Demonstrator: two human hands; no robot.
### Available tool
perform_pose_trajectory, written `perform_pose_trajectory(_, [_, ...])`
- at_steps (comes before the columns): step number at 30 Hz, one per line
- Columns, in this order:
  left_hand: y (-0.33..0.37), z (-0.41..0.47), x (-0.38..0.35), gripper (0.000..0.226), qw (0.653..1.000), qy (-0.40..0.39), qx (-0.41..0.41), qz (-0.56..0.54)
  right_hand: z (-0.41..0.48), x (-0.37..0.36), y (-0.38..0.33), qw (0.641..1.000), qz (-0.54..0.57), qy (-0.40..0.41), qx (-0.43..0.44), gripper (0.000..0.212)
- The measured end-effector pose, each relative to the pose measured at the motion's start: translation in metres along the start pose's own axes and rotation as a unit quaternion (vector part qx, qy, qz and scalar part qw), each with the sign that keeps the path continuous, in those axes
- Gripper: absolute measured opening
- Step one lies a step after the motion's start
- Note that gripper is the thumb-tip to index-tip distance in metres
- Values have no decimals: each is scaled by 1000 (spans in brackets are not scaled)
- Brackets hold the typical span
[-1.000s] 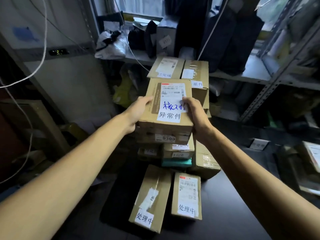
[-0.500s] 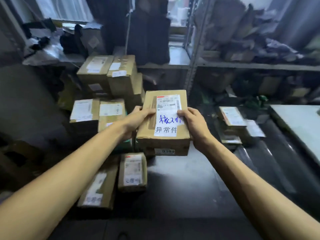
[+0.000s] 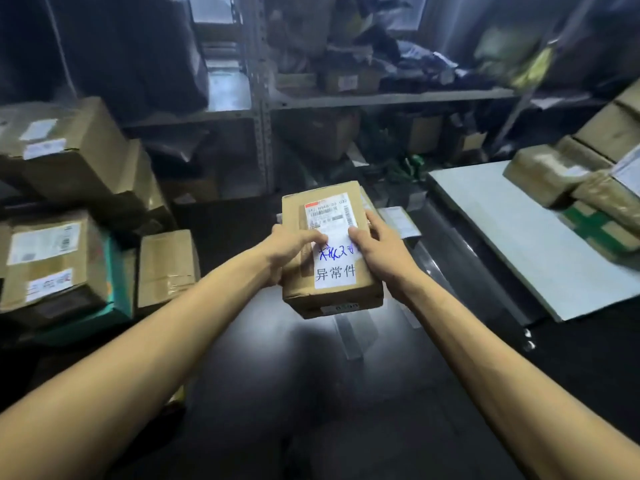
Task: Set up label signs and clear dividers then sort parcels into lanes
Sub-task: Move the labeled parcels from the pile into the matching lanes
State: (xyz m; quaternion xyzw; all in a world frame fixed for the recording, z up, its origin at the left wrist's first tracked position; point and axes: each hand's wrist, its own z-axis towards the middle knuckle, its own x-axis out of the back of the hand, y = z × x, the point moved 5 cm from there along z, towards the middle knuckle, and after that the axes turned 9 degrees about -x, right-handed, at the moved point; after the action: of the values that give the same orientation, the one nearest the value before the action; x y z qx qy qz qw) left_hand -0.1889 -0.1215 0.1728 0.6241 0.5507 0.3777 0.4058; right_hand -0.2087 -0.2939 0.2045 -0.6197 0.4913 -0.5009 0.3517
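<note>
A brown cardboard parcel [image 3: 330,292] with a shipping label and a white sign in printed characters and blue handwriting is held above the dark table. My left hand [image 3: 291,247] grips its left side with the thumb on top. My right hand [image 3: 379,245] grips its right side, thumb on the white label. Beneath the parcel a clear divider strip [image 3: 349,336] lies on the table. Another labelled parcel [image 3: 394,216] shows just behind my right hand.
Stacked labelled parcels [image 3: 52,258] fill the left side, with a small box [image 3: 166,268] beside them. A pale board [image 3: 519,233] at the right carries taped parcels [image 3: 561,174]. Metal shelving [image 3: 381,97] with boxes and bags stands behind. The dark tabletop [image 3: 311,393] lies in front.
I have carried the parcel from the left stack toward the right. The view swung right, so the stack now sits at the left edge and the pale board with parcels came into view.
</note>
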Motion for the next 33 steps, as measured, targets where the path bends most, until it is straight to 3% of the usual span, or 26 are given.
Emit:
perform_pose_trajectory(2, [5,21,-15,63,1000,-10,-1,2,14,14,7,1000,-11,17,-6,29])
perform_pose_trajectory(9, [19,80,-56,87,999,-30,38,-20,71,55,-5,991,-123,43,-2,23])
perform_pose_trajectory(13, [37,103,-76,89,1000,-11,24,15,93,78,-2,982,-177,68,-5,32])
perform_pose_trajectory(16, [48,122,-96,78,999,16,12,32,110,104,2,984,-158,82,-10,29])
perform_pose_trajectory(19, [59,140,-122,45,999,19,-1,41,128,135,8,990,-122,74,-14,35])
perform_pose_trajectory(23, [71,158,-169,74,996,53,-6,74,154,183,19,993,-105,56,-15,41])
perform_pose_trajectory(26, [80,172,-211,77,995,85,-8,60,173,226,24,988,-142,53,-22,43])
perform_pose_trajectory(28, [88,183,-237,79,993,102,-8,57,184,252,23,980,-191,56,-6,54])
perform_pose_trajectory(30, [98,195,-264,81,992,116,-11,47,192,273,21,968,-245,60,21,81])
perform_pose_trajectory(33, [111,208,-301,78,994,112,-13,15,201,293,20,897,-431,85,58,111])
